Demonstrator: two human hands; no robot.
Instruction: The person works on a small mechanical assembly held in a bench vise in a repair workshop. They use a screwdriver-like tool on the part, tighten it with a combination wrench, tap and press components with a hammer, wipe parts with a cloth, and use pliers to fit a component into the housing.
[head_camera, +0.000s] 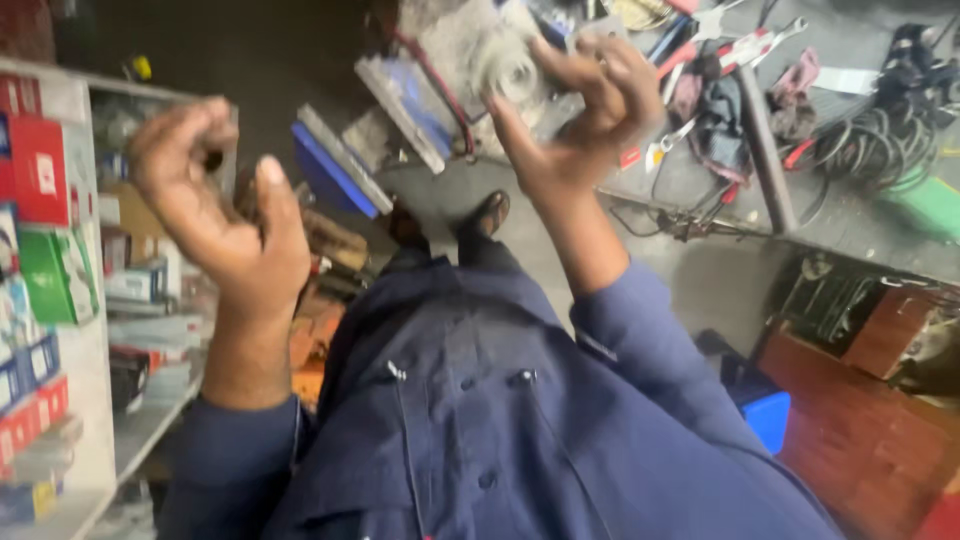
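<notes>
Both of my hands are raised in front of my chest, above my dark blue coverall (480, 400). My left hand (215, 205) is curled into a loose fist with the thumb sticking up, and I see nothing in it. It hovers in front of a shelf of boxes (45, 250). My right hand (585, 105) is half curled, with fingers arched over the thumb and a gap between them, and it holds nothing. Behind it on the floor lies a grey, dusty machine part (500, 60). My shoes (487, 213) show between the two hands.
Red, green and blue cartons fill the white shelf at left. Blue-edged flat panels (340, 165) lean on the floor. Red-handled pliers (735, 45), rags and black cables (880, 140) lie at top right. A wooden bench (860, 430) and a blue bin (768, 415) stand at right.
</notes>
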